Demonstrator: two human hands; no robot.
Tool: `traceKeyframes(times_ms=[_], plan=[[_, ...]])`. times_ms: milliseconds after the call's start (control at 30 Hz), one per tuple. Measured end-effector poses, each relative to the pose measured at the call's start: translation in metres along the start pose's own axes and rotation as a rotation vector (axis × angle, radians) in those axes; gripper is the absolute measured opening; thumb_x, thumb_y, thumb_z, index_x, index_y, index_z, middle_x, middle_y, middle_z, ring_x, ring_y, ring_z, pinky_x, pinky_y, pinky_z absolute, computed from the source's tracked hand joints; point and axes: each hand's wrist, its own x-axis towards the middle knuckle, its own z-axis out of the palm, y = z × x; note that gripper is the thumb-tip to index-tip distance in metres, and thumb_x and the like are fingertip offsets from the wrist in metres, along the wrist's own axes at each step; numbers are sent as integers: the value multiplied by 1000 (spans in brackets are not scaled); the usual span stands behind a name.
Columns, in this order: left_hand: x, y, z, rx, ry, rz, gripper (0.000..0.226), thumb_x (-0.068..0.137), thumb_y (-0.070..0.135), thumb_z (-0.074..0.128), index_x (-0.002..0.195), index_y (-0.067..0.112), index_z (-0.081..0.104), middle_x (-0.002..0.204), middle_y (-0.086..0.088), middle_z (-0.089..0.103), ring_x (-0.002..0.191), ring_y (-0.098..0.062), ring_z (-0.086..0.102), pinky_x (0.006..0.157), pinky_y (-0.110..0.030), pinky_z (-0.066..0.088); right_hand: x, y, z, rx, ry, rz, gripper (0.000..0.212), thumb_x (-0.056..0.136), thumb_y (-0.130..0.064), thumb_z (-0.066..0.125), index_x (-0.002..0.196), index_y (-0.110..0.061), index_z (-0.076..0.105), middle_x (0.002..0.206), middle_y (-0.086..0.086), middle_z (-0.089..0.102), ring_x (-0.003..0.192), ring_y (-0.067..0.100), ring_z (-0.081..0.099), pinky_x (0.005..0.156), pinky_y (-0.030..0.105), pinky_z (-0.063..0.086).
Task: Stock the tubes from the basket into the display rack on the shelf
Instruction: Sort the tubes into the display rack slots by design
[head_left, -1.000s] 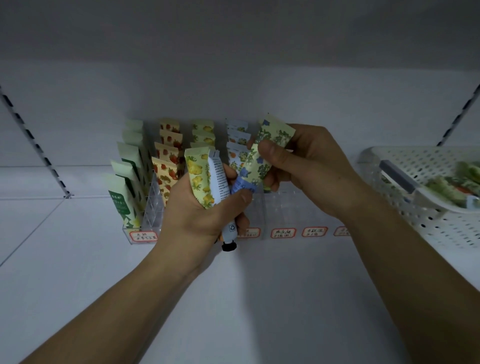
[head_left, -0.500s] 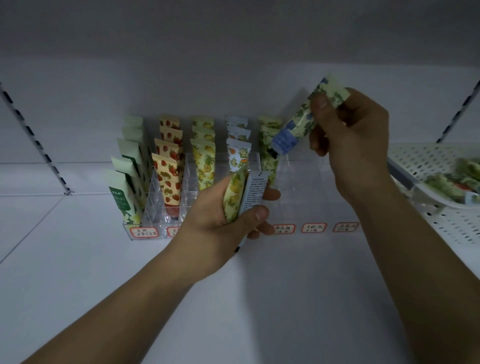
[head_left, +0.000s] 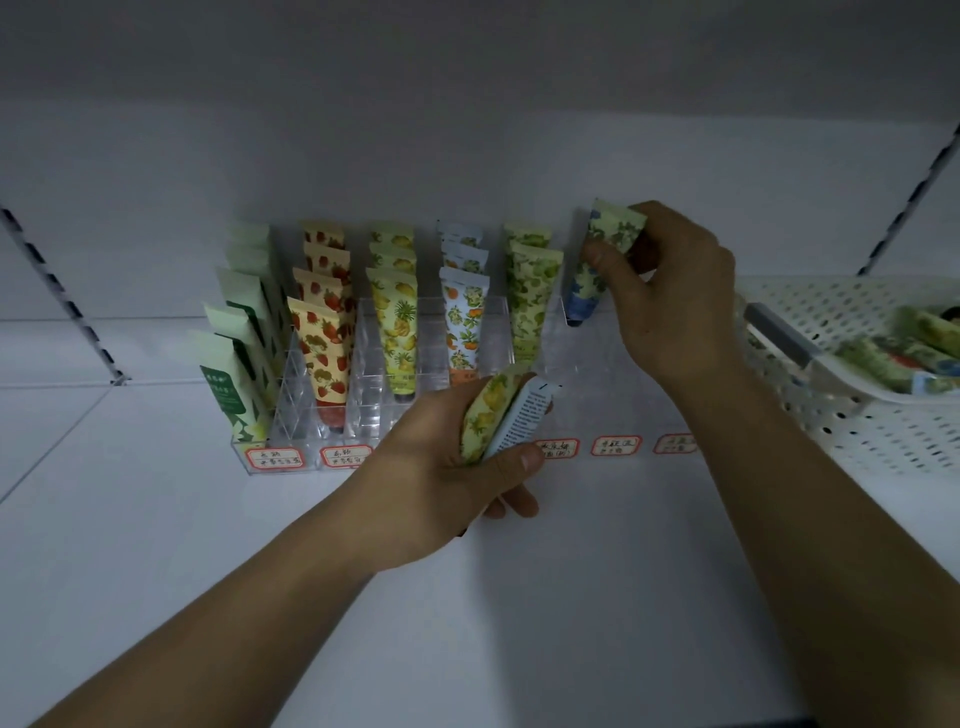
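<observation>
— Clear plastic rack (head_left: 592, 358) on the shelf (head_left: 571, 571): what goes in?
— Right hand (head_left: 670, 291) pinches a blue-flowered tube (head_left: 597, 265), cap down at a back slot. Left hand (head_left: 457, 467) grips two tubes (head_left: 506, 415). Basket (head_left: 831, 415) sits right.

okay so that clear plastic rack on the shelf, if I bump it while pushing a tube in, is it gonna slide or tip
The clear rack looks like thin rigid acrylic, so probably light and apt to slide on the smooth white shelf. It sits low and wide, so tipping seems unlikely. The tubes stand mostly in its left columns; the right side, where the right hand lowers a blue-capped tube, may shift more easily.
</observation>
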Motion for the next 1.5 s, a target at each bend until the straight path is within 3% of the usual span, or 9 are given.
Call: traceKeyframes(times_ms=[200,367,533,633,767,1033,1200,1333,1500], plan=[[2,-5,-3,58,-6,-16,33,97,19,63,128,27,56,78,-8,77,66,-24,72,58,-56,56,3,2,2,-83,-55,25,23,89,-26,74,78,-17,56,64,-20,45,56,-9,49,55,4,34],[7,-10,-2,-34,17,-3,29,97,16,63,125,18,58,83,-3,76,70,-24,75,57,-34,58,8,-1,4,-183,-183,67,46,86,-32,78,61,-20,40,59,-11,40,52,0,36,50,6,30],[11,-13,-4,-295,90,55,30,88,25,62,117,17,61,94,-5,73,67,-29,69,59,-37,53,1,3,5,-178,-186,140,44,81,-34,82,67,-15,45,61,-8,44,54,0,39,47,7,31],[11,-13,-6,-414,67,78,35,89,23,64,120,7,59,89,-10,67,72,-30,61,64,-39,49,-18,2,6,-22,-51,177,44,82,-27,82,98,-17,42,75,-4,53,64,3,53,55,5,36],[12,-13,-5,-488,30,68,39,84,6,58,124,3,58,96,-12,66,80,-26,59,65,-38,48,-19,-25,-14,154,225,15,28,95,-20,64,100,-22,36,73,7,49,61,18,51,59,16,39],[9,-13,-4,-193,139,126,22,81,30,71,103,29,70,97,-6,72,94,-43,65,73,-73,52,-36,-45,-5,312,-512,-14,22,91,-43,68,94,-21,67,51,-2,53,43,14,44,43,29,34],[10,-8,0,-271,165,164,34,86,12,72,117,23,64,95,1,74,84,-21,72,68,-35,58,-37,-47,-6,490,-559,64,5,91,-14,62,92,-12,66,77,-2,70,56,8,60,51,27,48],[11,-6,0,-474,176,123,35,91,14,63,124,9,58,97,-14,70,78,-29,72,66,-39,59,-36,-43,-5,571,-502,76,20,88,3,48,96,-10,62,69,-10,60,53,7,52,53,22,42],[9,-3,1,-518,162,73,27,87,16,59,114,14,58,88,-10,70,80,-34,74,60,-36,58,-35,-43,-4,574,-436,111,28,91,2,45,106,-19,56,63,23,50,49,25,44,48,30,38]])
